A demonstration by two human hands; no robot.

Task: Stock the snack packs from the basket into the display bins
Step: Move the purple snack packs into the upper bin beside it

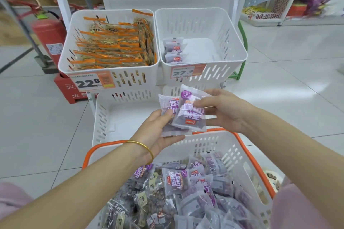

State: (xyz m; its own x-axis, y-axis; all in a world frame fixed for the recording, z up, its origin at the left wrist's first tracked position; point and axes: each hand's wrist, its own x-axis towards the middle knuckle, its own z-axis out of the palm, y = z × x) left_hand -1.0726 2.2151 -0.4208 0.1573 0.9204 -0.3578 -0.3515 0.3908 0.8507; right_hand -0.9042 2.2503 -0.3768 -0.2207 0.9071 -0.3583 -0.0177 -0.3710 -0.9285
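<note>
While the orange-rimmed basket (210,145) sits heaped with purple snack packs (176,182), stocking looks barely begun.
The left hand (158,132) grips a small stack (168,104) of them above the basket's far rim and the right hand (223,109) pinches the top pack (189,115); only a few packs (175,54) lie in the upper right bin (204,24), beside the left bin (78,22) full of orange-edged packets (111,48).

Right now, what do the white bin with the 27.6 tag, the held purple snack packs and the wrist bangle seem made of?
White bin with the 27.6 tag: rigid moulded plastic, smooth semi-gloss; slotted walls, rounded rim.
Purple snack packs: thin frosted plastic film, partly see-through, with flat sealed edges.
Bangle: apparently polished gold-coloured metal; solid or plated cannot be told.
</note>
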